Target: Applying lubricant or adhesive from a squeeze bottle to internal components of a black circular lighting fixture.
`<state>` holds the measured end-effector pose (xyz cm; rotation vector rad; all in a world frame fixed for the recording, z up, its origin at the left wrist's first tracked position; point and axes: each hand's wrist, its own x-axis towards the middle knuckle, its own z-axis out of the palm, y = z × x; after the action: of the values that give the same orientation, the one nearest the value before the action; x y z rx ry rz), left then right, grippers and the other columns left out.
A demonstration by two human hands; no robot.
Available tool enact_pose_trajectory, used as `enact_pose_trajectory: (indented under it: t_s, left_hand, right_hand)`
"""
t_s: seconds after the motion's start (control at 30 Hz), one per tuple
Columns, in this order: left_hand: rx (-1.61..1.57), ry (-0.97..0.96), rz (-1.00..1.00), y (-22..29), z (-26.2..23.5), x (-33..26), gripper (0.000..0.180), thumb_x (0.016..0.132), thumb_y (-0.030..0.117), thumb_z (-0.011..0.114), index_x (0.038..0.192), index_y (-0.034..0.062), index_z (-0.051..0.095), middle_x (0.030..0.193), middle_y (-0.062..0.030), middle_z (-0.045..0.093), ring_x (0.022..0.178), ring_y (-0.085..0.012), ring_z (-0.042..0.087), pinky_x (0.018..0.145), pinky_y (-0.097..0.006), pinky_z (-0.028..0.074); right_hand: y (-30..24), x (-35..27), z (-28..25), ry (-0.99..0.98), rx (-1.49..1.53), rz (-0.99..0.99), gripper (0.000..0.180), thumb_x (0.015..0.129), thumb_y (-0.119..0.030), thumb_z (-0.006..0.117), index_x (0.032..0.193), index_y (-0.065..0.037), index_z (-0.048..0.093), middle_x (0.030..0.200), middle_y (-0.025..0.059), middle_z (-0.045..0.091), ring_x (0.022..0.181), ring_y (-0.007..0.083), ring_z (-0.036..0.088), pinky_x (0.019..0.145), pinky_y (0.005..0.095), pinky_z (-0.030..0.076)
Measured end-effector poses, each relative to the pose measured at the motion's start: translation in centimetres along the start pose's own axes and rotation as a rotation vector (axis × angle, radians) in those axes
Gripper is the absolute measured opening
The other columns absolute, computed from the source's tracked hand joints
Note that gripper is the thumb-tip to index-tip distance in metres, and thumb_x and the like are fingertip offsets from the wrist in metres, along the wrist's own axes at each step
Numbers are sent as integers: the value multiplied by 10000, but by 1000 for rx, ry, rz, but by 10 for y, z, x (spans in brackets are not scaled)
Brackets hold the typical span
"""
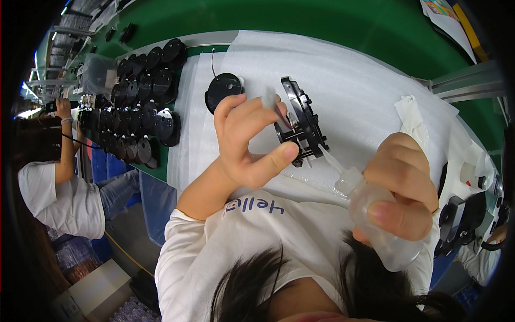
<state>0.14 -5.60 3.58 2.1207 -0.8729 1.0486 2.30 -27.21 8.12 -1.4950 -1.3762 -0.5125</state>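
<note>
One black part (304, 119) is gripped by the left hand (242, 138) over white sheeting (370, 91), one bottle (365, 202) is clasped by the right hand (403, 181), its nozzle (332, 161) at the part, and one disc (222, 93) is noted nearby.

Green table (322, 19) partly covered by a white sheet (370, 91). Left of the sheet, rows of round black parts (148, 114); on its left portion, a black disc (222, 92); on its right, a crumpled white piece (412, 115).
</note>
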Motion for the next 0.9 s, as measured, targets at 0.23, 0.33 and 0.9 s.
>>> enact_pose_trajectory:
  t_s: [0.23, 0.33, 0.9]
  left_hand:
    - [-7, 92, 18, -4, 8, -2, 636, 491, 86, 714, 1070, 160, 463, 1014, -157, 526, 821, -239, 543, 666, -327, 291]
    - [-55, 110, -54, -5, 8, -5, 645, 487, 114, 725, 1075, 136, 459, 1010, -166, 534, 817, -233, 543, 663, -322, 282]
    - [-241, -34, -384, 2, -4, -2, 686, 409, 323, 783, 957, 15, 507, 883, -117, 565, 830, -233, 521, 748, -301, 308]
  right_hand:
    - [3, -3, 5, 33, -50, -63, 356, 729, -286, 633, 970, -107, 440, 761, 129, 488, 515, 190, 408, 421, 291, 279]
    - [5, -3, 5, 15, -71, -95, 360, 734, -310, 635, 966, -113, 443, 769, 123, 484, 509, 181, 410, 418, 281, 278]
    - [8, -1, 16, 160, -23, -107, 335, 633, -215, 687, 913, -134, 522, 699, 79, 518, 482, 154, 451, 383, 239, 311]
